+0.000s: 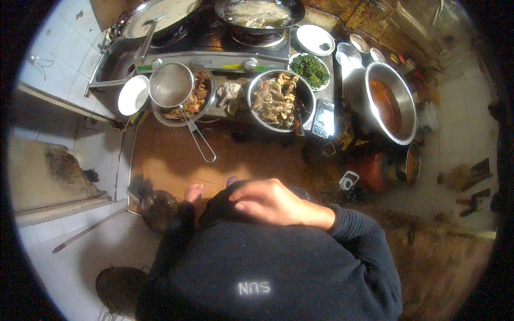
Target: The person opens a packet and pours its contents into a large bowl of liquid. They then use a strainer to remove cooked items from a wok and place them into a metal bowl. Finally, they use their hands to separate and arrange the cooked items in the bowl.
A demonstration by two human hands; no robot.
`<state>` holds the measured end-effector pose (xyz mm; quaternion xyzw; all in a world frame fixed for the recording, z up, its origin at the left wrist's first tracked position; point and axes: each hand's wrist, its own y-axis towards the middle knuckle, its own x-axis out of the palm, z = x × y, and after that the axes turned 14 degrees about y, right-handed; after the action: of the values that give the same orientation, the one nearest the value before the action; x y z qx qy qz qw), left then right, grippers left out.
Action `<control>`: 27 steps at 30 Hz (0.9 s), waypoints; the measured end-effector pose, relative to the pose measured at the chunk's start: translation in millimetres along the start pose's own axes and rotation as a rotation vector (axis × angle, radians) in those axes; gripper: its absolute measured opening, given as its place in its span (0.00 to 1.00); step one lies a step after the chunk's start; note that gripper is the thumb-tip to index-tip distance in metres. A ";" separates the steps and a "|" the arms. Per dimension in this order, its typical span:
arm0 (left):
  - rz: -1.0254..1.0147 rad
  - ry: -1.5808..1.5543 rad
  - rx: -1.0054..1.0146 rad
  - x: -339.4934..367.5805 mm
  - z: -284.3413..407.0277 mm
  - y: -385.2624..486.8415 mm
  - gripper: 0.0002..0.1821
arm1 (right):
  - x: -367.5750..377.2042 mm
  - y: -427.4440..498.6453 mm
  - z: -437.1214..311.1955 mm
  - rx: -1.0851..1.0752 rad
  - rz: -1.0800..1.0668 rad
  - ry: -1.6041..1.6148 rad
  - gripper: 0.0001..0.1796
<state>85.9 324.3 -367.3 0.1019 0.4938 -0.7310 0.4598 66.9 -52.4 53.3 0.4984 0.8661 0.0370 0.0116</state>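
My right hand [273, 204] rests against the dark clothing at my front, thumb and index finger a little apart, with nothing seen in it. At the left sleeve's end a small patch of skin shows; whether it is my left hand or a foot is unclear. Before me, a fine-mesh strainer [170, 85] lies over a bowl of browned food pieces [200, 96], its handle over the edge. A steel bowl [252, 114] holds pale brown, strip-like pieces, with a dark-handled utensil at its right. A wok [299, 22] of bubbling liquid stands on the gas stove [217, 62].
Left are a large pan [160, 20] with a ladle and a white bowl [132, 95]. Right are a plate of chopped greens [309, 71], a white plate [315, 39], a phone [323, 118] and a large steel basin [409, 134] of reddish liquid. A bin-like container [158, 210] stands on the floor.
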 end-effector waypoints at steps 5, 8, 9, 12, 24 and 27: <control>0.459 0.266 0.090 2.4 11.0 -12.3 0.15 | 0.5 -0.3 -2.5 0.006 0.026 -0.004 0.12; 0.371 0.240 0.106 -5.9 10.7 -13.7 0.14 | -1.2 -1.7 -4.9 0.100 0.004 0.026 0.13; 0.308 0.260 0.086 -10.5 12.1 -12.0 0.14 | -2.2 -1.7 -5.4 0.143 -0.004 0.034 0.13; -0.117 -0.546 -0.197 -22.5 34.5 -3.0 0.19 | -3.5 -2.0 -5.2 0.162 -0.005 0.026 0.13; -0.359 -1.430 0.047 -81.1 222.9 -19.9 0.37 | -3.9 -9.7 -1.8 0.090 0.055 -0.029 0.13; -0.347 -1.437 0.066 -90.8 231.8 -11.9 0.35 | -19.2 -18.9 2.1 0.050 0.126 -0.153 0.12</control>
<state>197.9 188.2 -191.2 -0.4675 0.0577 -0.6943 0.5441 60.4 -78.3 49.4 0.5532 0.8303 -0.0221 0.0632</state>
